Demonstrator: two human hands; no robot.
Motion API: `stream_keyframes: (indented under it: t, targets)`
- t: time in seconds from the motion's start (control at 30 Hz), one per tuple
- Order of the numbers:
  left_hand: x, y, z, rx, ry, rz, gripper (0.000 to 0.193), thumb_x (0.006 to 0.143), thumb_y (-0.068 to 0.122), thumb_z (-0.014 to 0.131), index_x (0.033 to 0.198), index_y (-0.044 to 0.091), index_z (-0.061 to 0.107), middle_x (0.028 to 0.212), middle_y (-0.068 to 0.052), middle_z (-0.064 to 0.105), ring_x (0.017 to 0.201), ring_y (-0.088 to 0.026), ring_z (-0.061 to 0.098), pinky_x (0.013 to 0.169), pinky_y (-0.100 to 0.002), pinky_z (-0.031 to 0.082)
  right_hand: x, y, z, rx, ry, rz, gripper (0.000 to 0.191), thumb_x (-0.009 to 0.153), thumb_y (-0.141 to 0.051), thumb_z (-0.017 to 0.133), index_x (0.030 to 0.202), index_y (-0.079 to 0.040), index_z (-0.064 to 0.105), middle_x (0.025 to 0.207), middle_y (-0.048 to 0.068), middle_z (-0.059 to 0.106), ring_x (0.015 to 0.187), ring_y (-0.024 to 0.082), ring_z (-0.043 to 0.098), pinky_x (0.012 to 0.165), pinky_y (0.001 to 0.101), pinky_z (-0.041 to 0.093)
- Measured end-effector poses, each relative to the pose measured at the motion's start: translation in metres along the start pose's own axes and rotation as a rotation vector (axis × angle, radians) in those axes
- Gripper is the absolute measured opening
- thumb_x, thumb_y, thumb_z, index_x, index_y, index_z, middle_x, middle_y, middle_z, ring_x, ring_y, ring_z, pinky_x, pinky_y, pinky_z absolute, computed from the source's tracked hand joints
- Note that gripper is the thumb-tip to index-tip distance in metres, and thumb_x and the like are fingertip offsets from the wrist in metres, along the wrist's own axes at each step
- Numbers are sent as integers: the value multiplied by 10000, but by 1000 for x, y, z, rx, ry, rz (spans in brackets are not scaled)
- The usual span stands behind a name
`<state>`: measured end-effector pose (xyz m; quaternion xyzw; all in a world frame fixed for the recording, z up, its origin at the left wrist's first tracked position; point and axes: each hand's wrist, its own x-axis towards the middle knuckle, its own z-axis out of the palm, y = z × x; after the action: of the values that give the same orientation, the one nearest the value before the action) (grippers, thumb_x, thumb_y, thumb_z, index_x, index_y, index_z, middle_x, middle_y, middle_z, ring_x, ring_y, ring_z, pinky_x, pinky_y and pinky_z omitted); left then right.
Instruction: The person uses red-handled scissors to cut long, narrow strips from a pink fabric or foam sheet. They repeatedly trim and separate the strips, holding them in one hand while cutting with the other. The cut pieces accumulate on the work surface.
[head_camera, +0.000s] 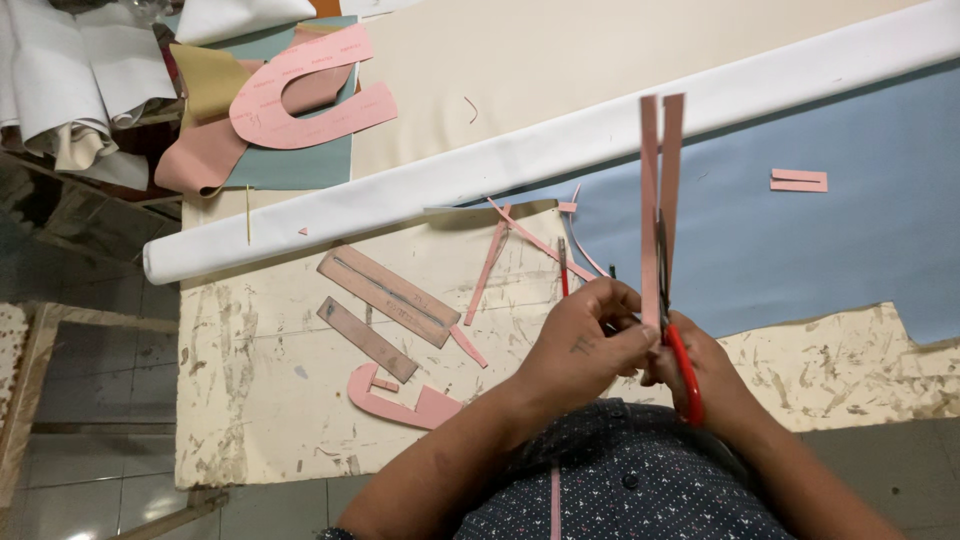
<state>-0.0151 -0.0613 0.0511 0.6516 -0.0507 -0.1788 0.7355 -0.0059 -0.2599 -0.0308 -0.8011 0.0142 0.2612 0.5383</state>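
1. Lowest in the frame, the person's dark dotted shirt (620, 490) fills the bottom centre, with both forearms rising from it.
2. The left hand (580, 345), just right of centre, is curled with its fingers pressed together, pinching the lower end of the pink strip (650, 200) between thumb and fingertips.
3. The right hand (705, 375), just right of the left and touching it, is closed around the red-handled scissors (683, 370); its fingers are mostly hidden behind the handle loop.
4. The pink strip stands upright above both hands, split lengthwise into two narrow legs that part slightly towards the top; the scissors' blades lie in the slit between them, just above the hands.
5. Left of the hands, on the scarred cream cutting board (260, 400), lie a pink curved offcut (400, 405), two brown rectangular templates (388, 296) side by side, and thin pink slivers (490, 265) scattered near the board's upper edge.
6. Behind the hands, to the right, a blue sheet (800, 240) covers the table, with a small pink rectangle (799, 180) lying on it, well apart from the strip.
7. Further up, a long white roll (520, 155) crosses the frame diagonally.
8. In the upper left, a large pink horseshoe-shaped pattern piece (290, 95) rests on stacked teal, olive and pink sheets.
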Motion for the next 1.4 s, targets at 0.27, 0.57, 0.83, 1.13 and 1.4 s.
stream_keyframes:
  t: [0.27,0.57,0.83,1.13,1.4]
  targets:
    - [15,-11,-26,-53,139,31,301,959,84,592,1209,-82,570,1030,-159,647,858,-174,727,757,-272,643,-14,-5,-15,64,-204,106,509,863,-349,601,1288,-69,596,1061,143,678,963,234,695,873,409,598]
    - [19,-21,-30,-57,152,9,217,969,80,635,1127,-67,656,999,-144,723,883,-179,733,801,-297,642,-13,-17,-15,-81,-242,167,588,829,-503,690,1220,-68,629,1065,162,672,999,258,735,904,405,609]
    - [17,-4,-29,-36,201,-51,238,925,31,636,1094,-44,486,967,-169,650,876,-228,751,782,-310,672,-13,-29,-15,-186,-240,182,640,802,-589,691,1195,-85,655,1134,163,682,1100,281,678,959,427,595]
    - [16,4,-29,-47,216,-69,251,918,18,638,1056,3,429,949,-194,645,849,-240,758,749,-308,677,-13,-33,-14,-264,-224,168,664,794,-623,691,1193,-93,661,1112,161,697,1098,288,677,961,446,579]
    - [17,-8,-27,-122,230,-47,239,935,27,630,1053,-11,425,949,-199,649,844,-239,752,749,-309,673,-17,-41,-13,-191,-204,217,602,791,-593,694,1128,-95,677,1022,129,694,932,251,728,837,417,605]
